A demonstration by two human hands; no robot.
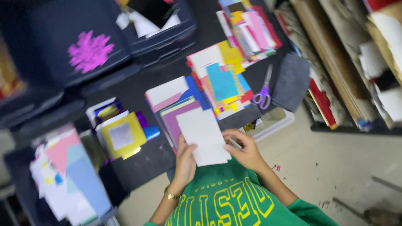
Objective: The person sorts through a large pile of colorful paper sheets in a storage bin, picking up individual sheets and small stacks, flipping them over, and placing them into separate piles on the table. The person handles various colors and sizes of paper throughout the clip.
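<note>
Head view: the person holds a white card point(204, 136) over their lap, just off the near edge of the dark counter point(142, 161). The left hand point(184, 161) has its grip pinching the card's lower left edge; the right hand point(245, 150) steadies the right edge while also clasping a thin pen-like stick point(234, 143). It looks like the card is being readied for marking. The next move would call for a steady hold. Purple scissors point(263, 94) lie beside stacks of coloured paper point(222, 83).
</note>
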